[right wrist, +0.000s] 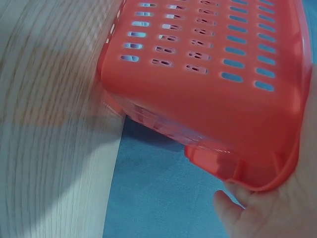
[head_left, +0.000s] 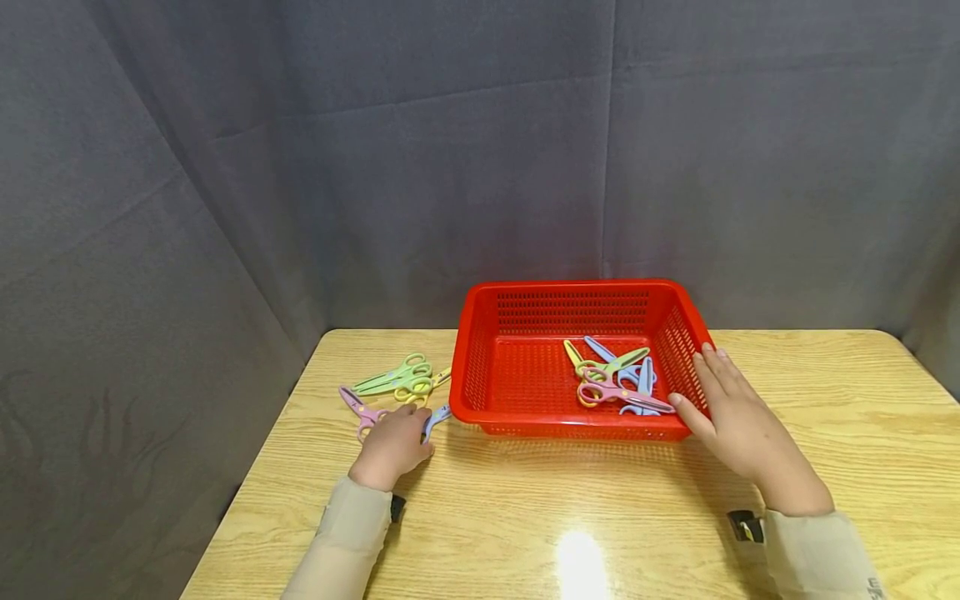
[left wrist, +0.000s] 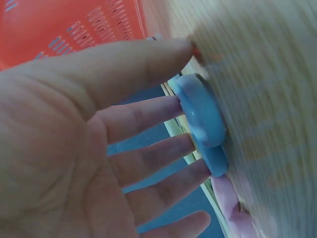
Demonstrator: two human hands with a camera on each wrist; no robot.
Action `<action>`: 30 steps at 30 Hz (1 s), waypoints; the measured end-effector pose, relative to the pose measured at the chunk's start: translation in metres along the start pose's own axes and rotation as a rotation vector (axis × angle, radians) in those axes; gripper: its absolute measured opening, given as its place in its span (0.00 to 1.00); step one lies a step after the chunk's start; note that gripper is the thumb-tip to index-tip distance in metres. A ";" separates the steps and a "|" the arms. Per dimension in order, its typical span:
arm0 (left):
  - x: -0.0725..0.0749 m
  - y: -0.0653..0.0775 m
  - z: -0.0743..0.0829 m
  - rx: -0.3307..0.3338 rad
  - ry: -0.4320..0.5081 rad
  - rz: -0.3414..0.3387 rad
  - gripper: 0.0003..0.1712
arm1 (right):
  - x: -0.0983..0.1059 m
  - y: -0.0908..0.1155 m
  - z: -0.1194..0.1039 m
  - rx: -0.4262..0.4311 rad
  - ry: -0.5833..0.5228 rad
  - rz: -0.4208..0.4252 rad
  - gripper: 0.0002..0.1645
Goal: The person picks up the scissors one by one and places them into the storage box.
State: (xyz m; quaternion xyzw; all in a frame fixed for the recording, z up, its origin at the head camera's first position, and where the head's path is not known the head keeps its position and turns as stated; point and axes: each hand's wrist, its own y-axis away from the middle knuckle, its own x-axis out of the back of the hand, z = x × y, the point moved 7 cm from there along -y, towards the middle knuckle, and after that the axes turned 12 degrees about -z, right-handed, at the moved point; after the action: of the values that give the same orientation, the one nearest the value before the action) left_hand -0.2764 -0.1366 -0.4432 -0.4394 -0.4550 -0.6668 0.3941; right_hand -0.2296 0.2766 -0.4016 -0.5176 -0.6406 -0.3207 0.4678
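My left hand (head_left: 392, 444) reaches down to a pair of blue scissors (head_left: 437, 422) on the table, left of the red basket. In the left wrist view its fairly straight fingertips touch the blue handle loops (left wrist: 202, 110), and the thumb (left wrist: 148, 57) stretches out above them. My right hand (head_left: 746, 429) rests on the basket's front right corner, fingers straight along the rim. The red plastic basket (head_left: 472, 358) holds several scissors at its right end: pink scissors (head_left: 626, 397) on top, with green, yellow and blue ones around and beneath.
Beside my left hand lie green scissors (head_left: 390, 379), pink scissors (head_left: 360, 408) and yellow scissors (head_left: 437, 382), partly overlapping. The wooden table (head_left: 525, 500) ends at a dark grey cloth (head_left: 465, 183) behind the basket and to the left.
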 end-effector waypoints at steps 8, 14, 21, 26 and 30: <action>0.003 0.002 0.005 -0.003 -0.015 0.040 0.25 | 0.000 0.000 0.001 -0.008 -0.012 -0.003 0.48; 0.003 0.001 0.006 0.017 -0.018 0.027 0.26 | 0.001 0.000 0.001 -0.011 -0.013 0.004 0.48; -0.001 0.002 0.007 0.014 -0.017 0.034 0.25 | 0.000 -0.001 0.001 -0.008 -0.018 -0.009 0.48; -0.001 0.003 0.010 0.008 -0.009 0.054 0.21 | 0.000 -0.001 0.001 -0.015 -0.024 -0.010 0.47; -0.003 0.002 0.009 0.009 -0.009 0.047 0.18 | 0.000 0.000 0.001 -0.010 -0.027 -0.003 0.47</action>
State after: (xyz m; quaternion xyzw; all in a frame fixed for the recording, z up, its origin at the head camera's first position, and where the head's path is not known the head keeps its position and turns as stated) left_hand -0.2711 -0.1281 -0.4436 -0.4511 -0.4495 -0.6533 0.4094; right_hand -0.2302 0.2769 -0.4022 -0.5232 -0.6462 -0.3175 0.4560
